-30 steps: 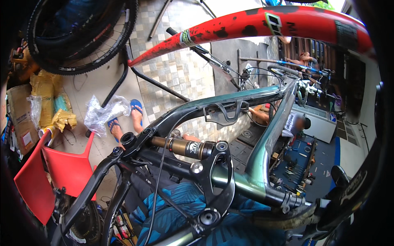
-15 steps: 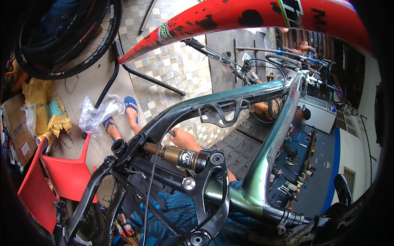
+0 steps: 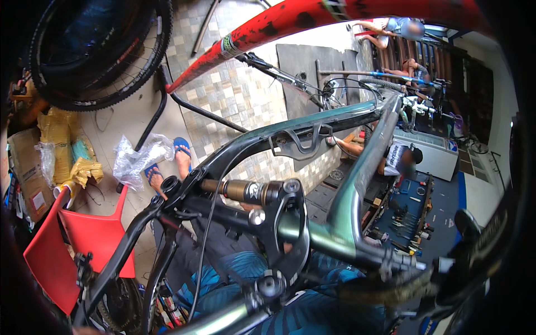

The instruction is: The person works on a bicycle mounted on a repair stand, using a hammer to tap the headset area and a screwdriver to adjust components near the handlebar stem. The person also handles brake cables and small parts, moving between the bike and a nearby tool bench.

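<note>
- Spanning my view, the bicycle frame [image 3: 346, 206] runs from the lower left up toward the right, over blue patterned shorts [image 3: 243, 265]; I cannot see what carries it.
- The rear shock [image 3: 240, 190], gold-brown, sits left of the frame's middle, its long axis nearly sideways.
- Just below the shock, mostly hidden, shows skin I take for the right hand [image 3: 248, 206]. It is the nearer one, with the shock between it and my camera. I cannot tell whether its fingers are spread or pinching.
- A sliver of the left hand [image 3: 86, 331] seems to show under the stays at lower left; its grip I cannot tell either.
- Above, the red tube [image 3: 290, 19] bounds my room; at left, the red chair [image 3: 92, 234] stands near the stays.
- I judge the most room lies beyond the upper tube, toward the patterned floor's [image 3: 220, 106] left edge.
</note>
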A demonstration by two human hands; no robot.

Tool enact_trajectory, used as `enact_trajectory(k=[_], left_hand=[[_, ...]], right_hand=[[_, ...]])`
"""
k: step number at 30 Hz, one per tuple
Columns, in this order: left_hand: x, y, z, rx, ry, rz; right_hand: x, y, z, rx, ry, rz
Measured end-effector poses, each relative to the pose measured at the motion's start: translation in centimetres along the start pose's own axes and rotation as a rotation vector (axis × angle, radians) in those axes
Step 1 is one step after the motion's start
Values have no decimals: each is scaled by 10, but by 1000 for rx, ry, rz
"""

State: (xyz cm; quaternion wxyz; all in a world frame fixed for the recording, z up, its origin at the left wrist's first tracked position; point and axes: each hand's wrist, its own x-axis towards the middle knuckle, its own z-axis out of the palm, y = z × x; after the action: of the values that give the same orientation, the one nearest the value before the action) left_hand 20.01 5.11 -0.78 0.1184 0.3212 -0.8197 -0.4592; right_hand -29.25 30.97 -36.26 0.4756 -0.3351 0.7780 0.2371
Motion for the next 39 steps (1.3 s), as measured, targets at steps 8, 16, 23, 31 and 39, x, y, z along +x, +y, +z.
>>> enact_trajectory(k=[8,16,23,31,39], left_hand=[[-32,37,5,144,251,-307],[-37,93,27,488,574,68],[-12,199,155,402,674,44],[22,199,373,-408,1109,-164],[40,191,422,104,1230,-501]], right_hand=[[-88,55,16,45,137,86],[-149,150,-38,-44,309,131],[-202,261,-141,0,564,-264],[-275,319,-290,-37,727,-860],[-284,204,-429,-278,955,-1308]])
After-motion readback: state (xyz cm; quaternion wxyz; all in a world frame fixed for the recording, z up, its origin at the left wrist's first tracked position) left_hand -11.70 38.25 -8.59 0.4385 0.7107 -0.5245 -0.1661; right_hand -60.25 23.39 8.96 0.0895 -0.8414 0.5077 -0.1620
